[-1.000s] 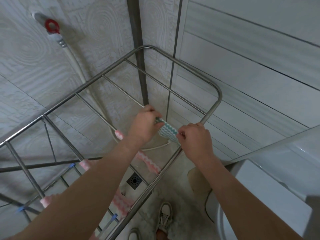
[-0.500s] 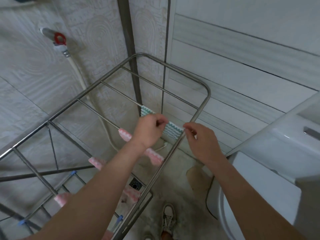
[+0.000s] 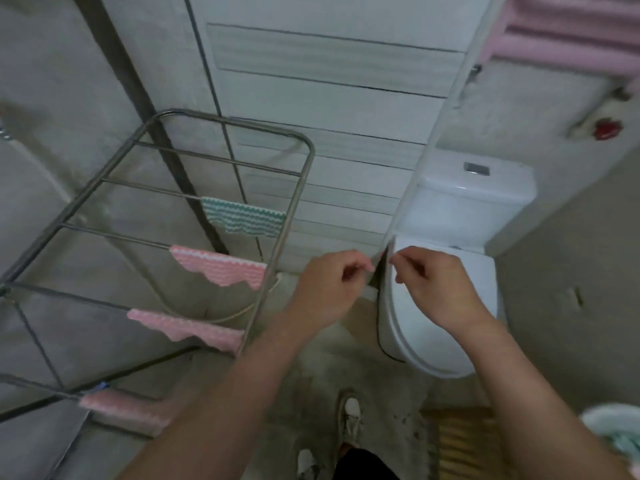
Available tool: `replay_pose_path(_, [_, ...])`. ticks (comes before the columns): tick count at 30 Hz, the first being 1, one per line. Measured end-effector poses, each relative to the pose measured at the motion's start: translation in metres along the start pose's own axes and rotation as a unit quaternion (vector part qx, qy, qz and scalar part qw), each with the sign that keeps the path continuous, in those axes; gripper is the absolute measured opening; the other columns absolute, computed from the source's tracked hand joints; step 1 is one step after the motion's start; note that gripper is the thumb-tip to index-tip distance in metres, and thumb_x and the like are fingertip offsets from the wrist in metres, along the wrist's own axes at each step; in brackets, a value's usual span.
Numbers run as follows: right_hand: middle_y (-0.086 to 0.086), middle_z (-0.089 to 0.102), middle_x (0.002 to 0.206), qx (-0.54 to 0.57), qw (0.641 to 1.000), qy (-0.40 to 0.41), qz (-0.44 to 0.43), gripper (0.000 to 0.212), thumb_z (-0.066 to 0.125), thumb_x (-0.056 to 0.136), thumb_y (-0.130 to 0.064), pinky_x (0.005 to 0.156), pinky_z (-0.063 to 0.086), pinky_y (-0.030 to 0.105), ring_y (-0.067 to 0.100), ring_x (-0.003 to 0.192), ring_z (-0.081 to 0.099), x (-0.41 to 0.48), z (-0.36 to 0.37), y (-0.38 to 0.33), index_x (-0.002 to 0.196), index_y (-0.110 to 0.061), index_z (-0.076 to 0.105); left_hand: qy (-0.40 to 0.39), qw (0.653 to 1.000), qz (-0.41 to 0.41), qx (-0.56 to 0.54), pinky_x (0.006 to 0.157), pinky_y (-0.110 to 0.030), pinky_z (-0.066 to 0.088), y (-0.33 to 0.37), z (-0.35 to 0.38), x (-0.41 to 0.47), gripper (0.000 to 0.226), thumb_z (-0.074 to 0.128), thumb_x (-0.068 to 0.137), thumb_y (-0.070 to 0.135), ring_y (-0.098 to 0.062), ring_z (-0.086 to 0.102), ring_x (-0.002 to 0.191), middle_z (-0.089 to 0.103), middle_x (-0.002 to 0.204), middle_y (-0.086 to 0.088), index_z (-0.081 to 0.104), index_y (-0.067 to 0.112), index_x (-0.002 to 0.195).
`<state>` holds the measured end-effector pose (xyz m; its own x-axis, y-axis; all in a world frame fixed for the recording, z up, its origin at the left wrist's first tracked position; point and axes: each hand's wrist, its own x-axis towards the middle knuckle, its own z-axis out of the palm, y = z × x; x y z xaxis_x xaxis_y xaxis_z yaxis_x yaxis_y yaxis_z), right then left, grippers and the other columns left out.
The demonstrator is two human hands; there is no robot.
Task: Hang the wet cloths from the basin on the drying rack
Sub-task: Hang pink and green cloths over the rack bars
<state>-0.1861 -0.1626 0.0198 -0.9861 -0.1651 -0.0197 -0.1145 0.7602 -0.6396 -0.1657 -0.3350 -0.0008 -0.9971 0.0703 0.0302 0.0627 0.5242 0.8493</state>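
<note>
The steel drying rack [image 3: 306, 174] stands at the left against the wall. A green zigzag cloth [image 3: 246, 218] hangs over one of its upper rods, at the right end. Three pink cloths [image 3: 221, 270] [image 3: 187, 327] [image 3: 124, 408] hang on the rods below it. My left hand [image 3: 329, 282] and my right hand [image 3: 433, 282] are side by side to the right of the rack, clear of it, both loosely curled and empty. The basin's pale rim [image 3: 613, 420] shows at the lower right edge with a greenish cloth inside.
A white toilet [image 3: 446, 313] with its tank [image 3: 478, 199] stands just beyond my hands. A wooden slat mat [image 3: 464, 441] lies on the floor by my shoes [image 3: 349, 417]. Pink towels [image 3: 571, 32] hang at the top right. A hose runs down the left wall.
Both hands let go of the green cloth, which now hangs spread on the rod. My hands drew back to the right, and my view swung right toward the toilet.
</note>
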Motion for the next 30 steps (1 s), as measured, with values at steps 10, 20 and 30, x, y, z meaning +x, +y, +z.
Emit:
replay_pose_path(10, [0.005,0.071,0.089,0.002,0.971,0.152,0.184,0.015,0.059,0.091,-0.016,0.064,0.035,0.016,0.023,0.074,0.064,-0.122,-0.066,0.133,0.098,-0.012,0.072,-0.255,0.961,0.082,0.066,0.071,-0.014,0.045,0.052,0.151,-0.029,0.019,0.055,0.089,0.012,0.002,0.057,0.072,0.065,0.085,0.014,0.07,0.023,0.095])
replay_pose_path(20, [0.016,0.06,0.127,0.027,0.909,0.104,0.403,0.041,0.059,0.091,-0.017,0.095,0.04,0.032,0.031,0.116,0.057,-0.243,-0.086,0.3,0.131,-0.01,0.052,-0.376,0.903,0.151,0.146,0.082,-0.033,0.051,0.093,0.31,-0.074,0.027,0.049,0.091,0.014,-0.015,0.061,0.093,0.065,0.106,0.003,0.065,0.021,0.112])
replay_pose_path(30, [0.021,0.068,0.103,0.028,0.886,0.044,0.461,0.043,0.059,0.09,-0.027,0.068,0.038,0.033,0.037,0.097,0.063,-0.313,-0.06,0.383,0.13,-0.012,0.05,-0.505,0.843,0.025,0.186,0.072,-0.034,0.047,0.102,0.449,-0.13,0.008,0.049,0.092,0.025,-0.025,0.058,0.086,0.06,0.092,-0.006,0.056,0.02,0.095])
